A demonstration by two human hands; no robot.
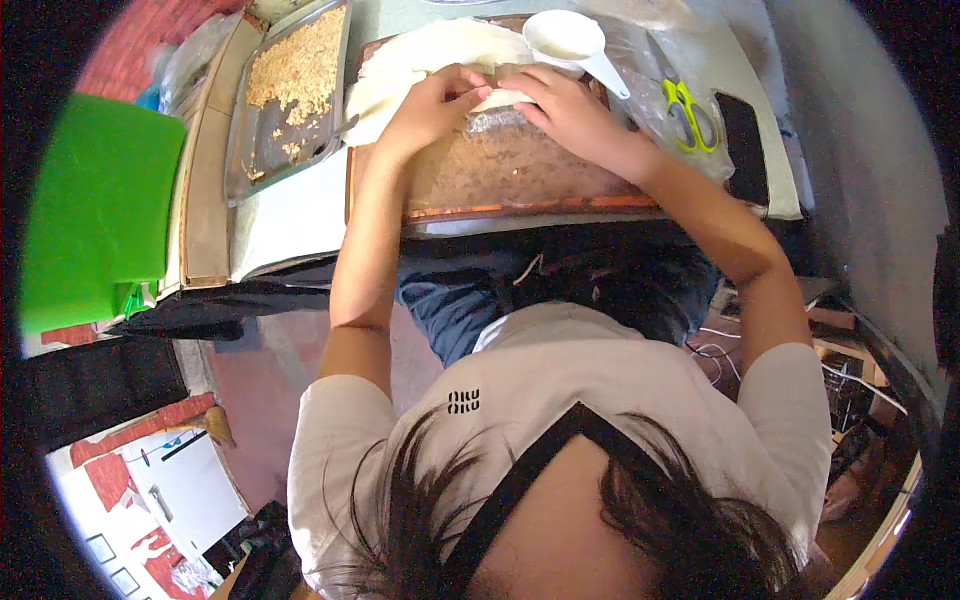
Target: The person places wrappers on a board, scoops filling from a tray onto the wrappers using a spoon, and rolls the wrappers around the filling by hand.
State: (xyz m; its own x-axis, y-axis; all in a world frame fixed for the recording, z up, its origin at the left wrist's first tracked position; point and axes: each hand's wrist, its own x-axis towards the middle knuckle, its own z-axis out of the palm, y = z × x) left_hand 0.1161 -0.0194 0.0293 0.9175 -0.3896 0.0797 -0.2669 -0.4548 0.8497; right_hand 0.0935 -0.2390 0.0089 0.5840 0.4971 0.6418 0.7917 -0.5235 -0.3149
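Observation:
My left hand (pixel 432 112) and my right hand (pixel 566 112) meet over a brown board (pixel 500 172). Between them is a pale wrapper roll (pixel 505 98), pinched in the fingers of both; its contents are hidden. A crinkled piece of clear plastic (pixel 494 122) lies just below the roll. Beyond my left hand, a stack of thin, pale wrapper sheets (pixel 425 55) spreads over the far left of the board. A white, long-handled scoop or cup (pixel 565 38) stands beyond my right hand, with something pale inside.
At the left, a glass tray (pixel 236 180) holds crumbly tan filling (pixel 298 72), with a utensil handle at its right edge. Yellow-green scissors (pixel 690 118) lie on plastic at the right, near a black flat object (pixel 738 150). A green panel (pixel 105 215) stands far left.

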